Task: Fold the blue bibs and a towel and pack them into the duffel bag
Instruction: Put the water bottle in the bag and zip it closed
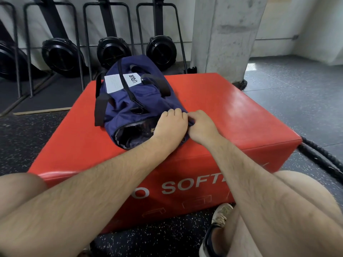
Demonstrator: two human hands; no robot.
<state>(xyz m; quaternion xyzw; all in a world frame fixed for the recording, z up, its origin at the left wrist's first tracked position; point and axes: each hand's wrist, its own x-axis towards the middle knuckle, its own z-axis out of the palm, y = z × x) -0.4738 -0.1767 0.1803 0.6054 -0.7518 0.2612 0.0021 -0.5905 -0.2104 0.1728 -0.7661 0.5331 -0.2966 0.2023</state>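
Note:
A navy duffel bag (130,97) with black straps and a white label lies on a red soft box (232,115), its near end facing me. That end shows a dark opening with grey lining. My left hand (171,125) rests on the bag's near right corner with its fingers curled into the fabric. My right hand (201,127) sits right beside it, pinching the same corner of the bag. No blue bibs or towel are visible outside the bag.
The red box stands on speckled black rubber floor (297,93). Behind it are several black fan machines (113,51) in metal frames and a concrete pillar (228,34). A thick black rope (319,156) runs along the floor on the right. My knees and a shoe (220,216) are in the foreground.

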